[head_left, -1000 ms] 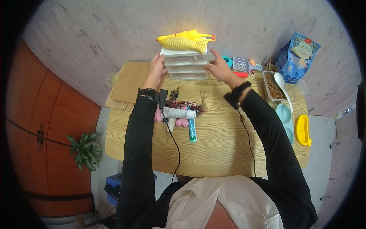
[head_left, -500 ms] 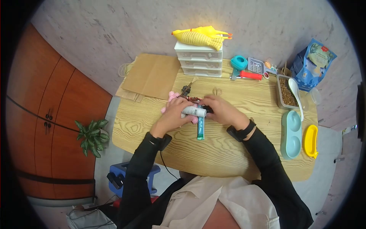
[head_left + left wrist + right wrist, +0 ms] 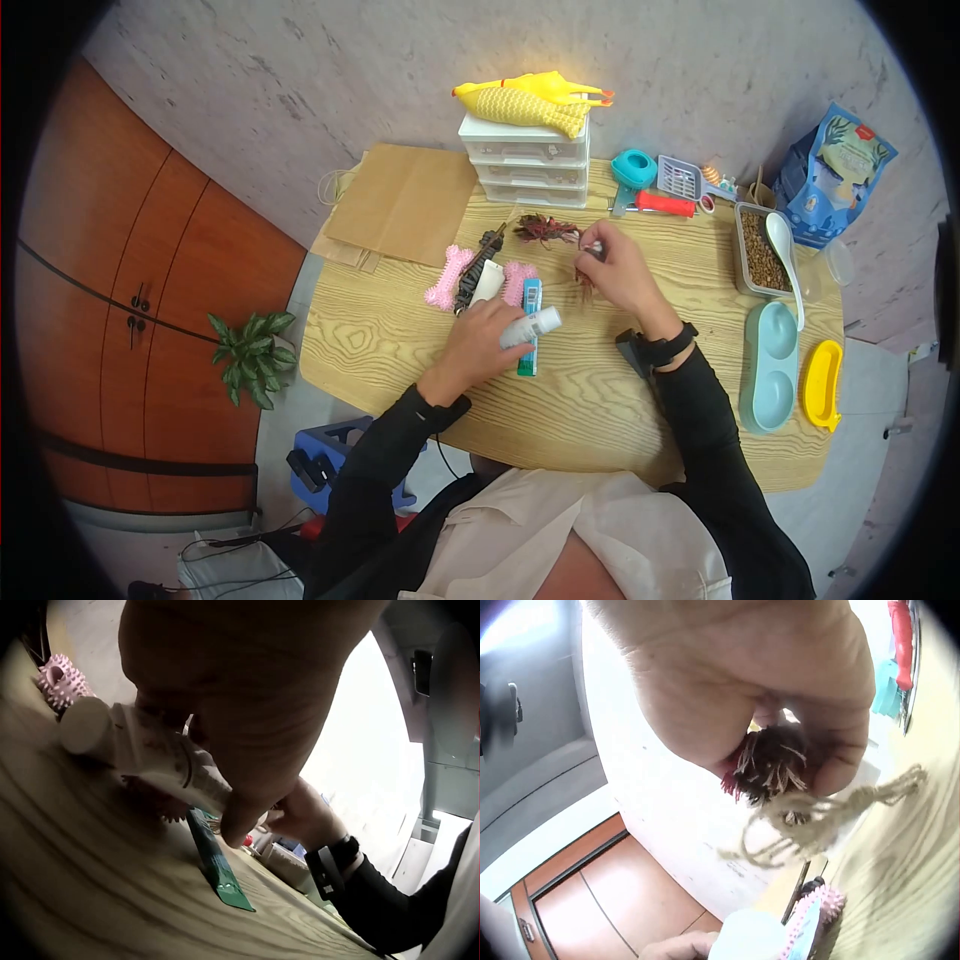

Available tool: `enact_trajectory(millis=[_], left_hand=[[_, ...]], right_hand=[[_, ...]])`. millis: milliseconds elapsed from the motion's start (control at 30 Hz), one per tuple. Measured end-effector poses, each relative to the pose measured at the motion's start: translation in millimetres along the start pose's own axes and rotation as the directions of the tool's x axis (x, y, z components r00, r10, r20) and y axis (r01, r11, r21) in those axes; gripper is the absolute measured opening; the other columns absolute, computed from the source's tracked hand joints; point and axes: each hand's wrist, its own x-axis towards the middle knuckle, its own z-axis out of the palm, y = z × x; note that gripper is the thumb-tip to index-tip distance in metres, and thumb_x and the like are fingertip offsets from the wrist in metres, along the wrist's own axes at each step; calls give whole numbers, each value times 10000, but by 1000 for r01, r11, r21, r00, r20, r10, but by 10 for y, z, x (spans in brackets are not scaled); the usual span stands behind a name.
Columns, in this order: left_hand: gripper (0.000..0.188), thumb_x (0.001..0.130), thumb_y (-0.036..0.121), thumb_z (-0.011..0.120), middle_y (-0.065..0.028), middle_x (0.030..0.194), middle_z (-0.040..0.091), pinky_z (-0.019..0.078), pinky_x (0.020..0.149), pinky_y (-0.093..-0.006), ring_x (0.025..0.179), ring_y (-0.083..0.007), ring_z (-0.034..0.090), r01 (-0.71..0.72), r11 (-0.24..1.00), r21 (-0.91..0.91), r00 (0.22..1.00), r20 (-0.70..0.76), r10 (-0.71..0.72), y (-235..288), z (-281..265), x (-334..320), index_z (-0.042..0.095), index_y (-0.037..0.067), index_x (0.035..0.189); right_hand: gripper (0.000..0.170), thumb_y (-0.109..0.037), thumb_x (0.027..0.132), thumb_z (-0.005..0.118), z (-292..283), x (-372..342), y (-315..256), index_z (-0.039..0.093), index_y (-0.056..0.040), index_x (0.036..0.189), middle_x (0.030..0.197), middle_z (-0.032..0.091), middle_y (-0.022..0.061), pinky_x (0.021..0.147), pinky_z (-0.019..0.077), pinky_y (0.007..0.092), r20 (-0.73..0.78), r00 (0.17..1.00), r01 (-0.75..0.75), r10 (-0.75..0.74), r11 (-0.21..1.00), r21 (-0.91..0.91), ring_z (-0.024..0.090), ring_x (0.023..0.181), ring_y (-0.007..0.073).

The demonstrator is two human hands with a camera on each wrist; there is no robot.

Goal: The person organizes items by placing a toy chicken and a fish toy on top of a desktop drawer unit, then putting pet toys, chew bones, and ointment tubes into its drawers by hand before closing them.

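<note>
My left hand (image 3: pixel 477 343) grips a white tube (image 3: pixel 530 327), capped end pointing right, above a green-and-blue packet (image 3: pixel 528 362). In the left wrist view the fingers curl round the tube (image 3: pixel 146 742), over the packet (image 3: pixel 217 862). My right hand (image 3: pixel 622 270) pinches one frayed end of a dark red rope toy (image 3: pixel 545 229); the right wrist view shows this frayed end (image 3: pixel 769 761) between thumb and fingers. Just below it is a bundle of twine (image 3: pixel 817 817). Two pink spiky bones (image 3: pixel 450 276), a dark wrapped stick (image 3: pixel 480 268) and a white object (image 3: pixel 488 281) lie beyond the left hand.
White drawers (image 3: pixel 525 160) with yellow toys (image 3: pixel 530 100) on top stand at the back. Brown paper bags (image 3: pixel 400 205) lie left. Rightward are a red-handled tool (image 3: pixel 665 204), a scoop (image 3: pixel 682 178), a kibble box (image 3: pixel 742 250), a blue bag (image 3: pixel 835 175), a double bowl (image 3: pixel 748 370) and a yellow dish (image 3: pixel 823 385).
Both hands came from the drawers down to the pile. The left hand has taken the white tube and drawn it nearer; the right has pulled the rope toy up and right, away from the pink bones.
</note>
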Motion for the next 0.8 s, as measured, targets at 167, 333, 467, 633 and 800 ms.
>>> enact_trajectory(millis=[167,333,467,633,800], left_hand=[[376,812,284,864,-111,1050,672,532,832,-455,986,-344,650,20,999,37,998,61,-22,228,-26,93,716,84,1094],[210,914,210,776,-141,986,675,538,847,-454,963,-367,657,99,993,-59,995,-23,-100,-70,-148,207,726,39,1024],[190,917,163,763,-161,988,681,533,874,-463,974,-394,654,273,958,-87,952,-117,-282,-709,-292,483,718,9,1018],[239,888,194,791,-204,993,694,519,873,-489,978,-410,653,401,902,161,901,108,-420,-687,-370,847,713,-3,1000],[206,934,187,732,-207,976,689,508,838,-516,950,-413,643,252,918,307,961,35,-276,-926,-130,859,680,-5,989]], right_hand=[[89,-21,862,671,-211,15,69,638,-11,944,909,716,184,760,558,408,115,991,108,-70,925,-364,717,881,326],[39,-59,843,702,-345,60,73,727,-37,864,968,729,195,785,561,468,107,975,217,-197,709,-671,699,937,399],[49,-92,836,730,-488,25,26,748,-50,855,974,734,190,788,561,475,231,962,91,143,633,-769,700,939,405],[195,-141,863,765,-626,72,-107,695,-18,998,884,724,174,744,543,435,130,989,115,-70,917,-381,712,842,354],[265,-152,874,769,-681,42,-296,649,-13,1064,866,703,168,729,527,414,41,998,56,-44,932,-358,694,805,311]])
